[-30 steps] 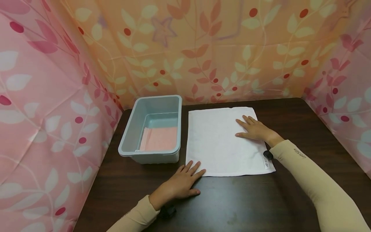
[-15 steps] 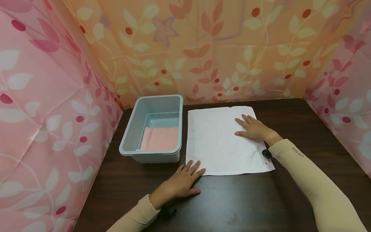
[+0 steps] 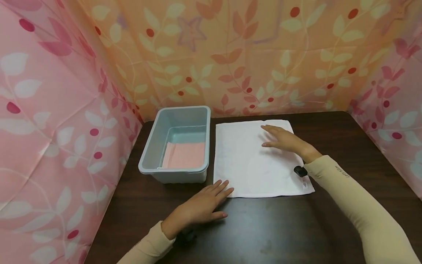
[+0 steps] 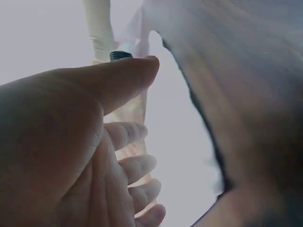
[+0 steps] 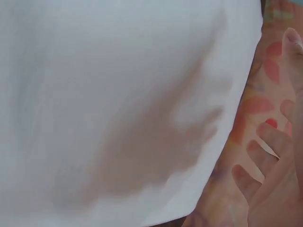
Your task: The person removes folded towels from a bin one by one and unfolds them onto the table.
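A white towel (image 3: 247, 161) lies flat and spread out on the dark table, a small label at its near right corner. My left hand (image 3: 204, 205), fingers extended, is at the towel's near left corner; in the left wrist view its thumb and fingers hold nothing. Over the towel's far right part hovers my right hand (image 3: 285, 141), its fingers straight and a shadow cast on the cloth beneath. The right wrist view shows that hand (image 5: 272, 179) raised off the towel (image 5: 118, 71).
Left of the towel stands a light blue-grey plastic bin (image 3: 151, 146) with a folded pink cloth (image 3: 186, 156) inside. The dark wooden table (image 3: 263, 231) meets patterned curtains (image 3: 230, 66) at the back and sides.
My right hand has lifted off the towel and shifted slightly left. The left hand has risen a little at the near left corner. The towel stays spread.
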`<state>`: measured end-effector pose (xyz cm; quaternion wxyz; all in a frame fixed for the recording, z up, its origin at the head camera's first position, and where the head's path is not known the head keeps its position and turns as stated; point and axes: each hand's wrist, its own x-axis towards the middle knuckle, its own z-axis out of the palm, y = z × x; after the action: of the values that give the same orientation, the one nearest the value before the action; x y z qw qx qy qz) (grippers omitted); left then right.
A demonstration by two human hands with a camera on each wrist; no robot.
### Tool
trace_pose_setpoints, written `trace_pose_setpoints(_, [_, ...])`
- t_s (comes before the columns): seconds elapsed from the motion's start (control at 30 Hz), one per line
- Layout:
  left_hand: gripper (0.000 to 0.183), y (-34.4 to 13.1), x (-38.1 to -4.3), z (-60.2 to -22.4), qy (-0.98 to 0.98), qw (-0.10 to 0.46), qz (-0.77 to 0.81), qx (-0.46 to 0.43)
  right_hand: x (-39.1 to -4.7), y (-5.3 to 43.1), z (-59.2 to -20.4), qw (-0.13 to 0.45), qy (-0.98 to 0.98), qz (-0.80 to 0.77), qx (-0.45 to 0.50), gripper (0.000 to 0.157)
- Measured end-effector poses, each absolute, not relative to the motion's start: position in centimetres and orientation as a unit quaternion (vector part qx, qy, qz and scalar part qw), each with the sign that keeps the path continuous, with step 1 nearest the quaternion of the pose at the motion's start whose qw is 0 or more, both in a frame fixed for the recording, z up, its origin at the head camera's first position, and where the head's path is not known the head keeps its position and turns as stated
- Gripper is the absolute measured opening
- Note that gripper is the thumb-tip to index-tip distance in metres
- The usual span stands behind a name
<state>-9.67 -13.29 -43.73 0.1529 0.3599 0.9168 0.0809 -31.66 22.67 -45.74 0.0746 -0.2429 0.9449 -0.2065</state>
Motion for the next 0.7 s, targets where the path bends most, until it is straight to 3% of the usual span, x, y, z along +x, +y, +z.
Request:
trace_pose_setpoints(0.3, [0.075, -14.6, -8.4, -40.3, 0.916, 0.089, 0.088, 0.381, -31.2, 17.6, -41.9, 0.044, 0.930, -0.240, -0.275, 0.091])
trace_pose_setpoints(0.7, [0.077, -19.7, -9.7, -36.6, 0.939, -0.079, 0.106, 0.317, -30.9, 8.9, -35.9, 0.032, 0.882, -0.305, -0.358, 0.081])
